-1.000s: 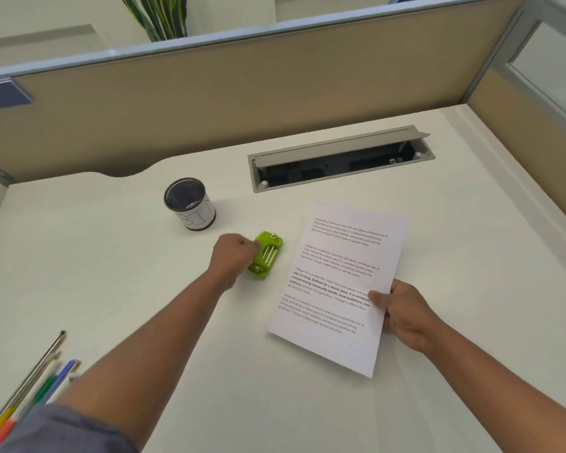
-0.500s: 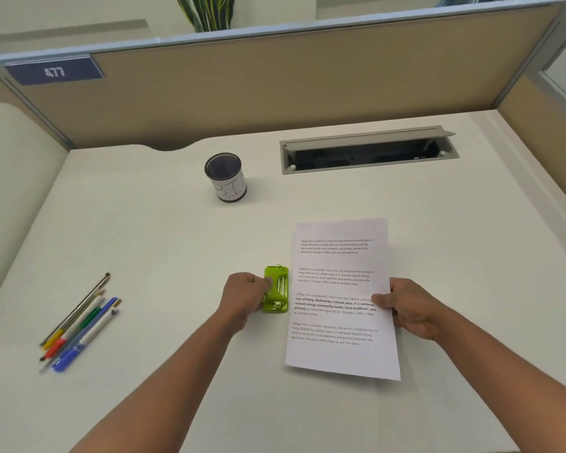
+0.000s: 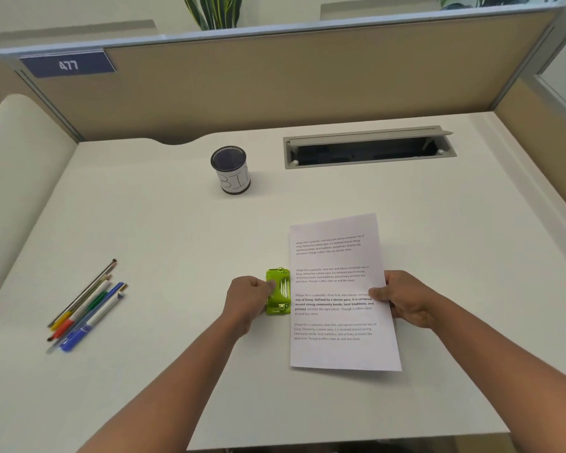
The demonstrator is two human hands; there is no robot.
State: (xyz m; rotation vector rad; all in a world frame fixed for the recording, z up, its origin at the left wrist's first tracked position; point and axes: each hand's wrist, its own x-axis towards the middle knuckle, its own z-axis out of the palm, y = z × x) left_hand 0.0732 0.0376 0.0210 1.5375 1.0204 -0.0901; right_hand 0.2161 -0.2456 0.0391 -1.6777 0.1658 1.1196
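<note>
A small green hole punch (image 3: 280,291) sits on the white desk (image 3: 164,223), touching the left edge of a printed sheet of paper (image 3: 337,282). My left hand (image 3: 247,300) grips the punch from its left side, thumb on its top. My right hand (image 3: 406,297) pinches the sheet's right edge, thumb on top over the text and fingers underneath. The sheet lies nearly straight, long side running away from me, its left edge at the punch's slot.
A dark mesh pen cup (image 3: 231,170) with a white label stands at the back centre. An open cable tray (image 3: 368,148) is sunk into the desk at the back right. Several pens and pencils (image 3: 85,305) lie at the left. Beige partition walls (image 3: 275,76) enclose the desk.
Both hands drew the punch and the sheet nearer to me. The sheet turned from slanted to nearly straight, and its left edge now meets the punch.
</note>
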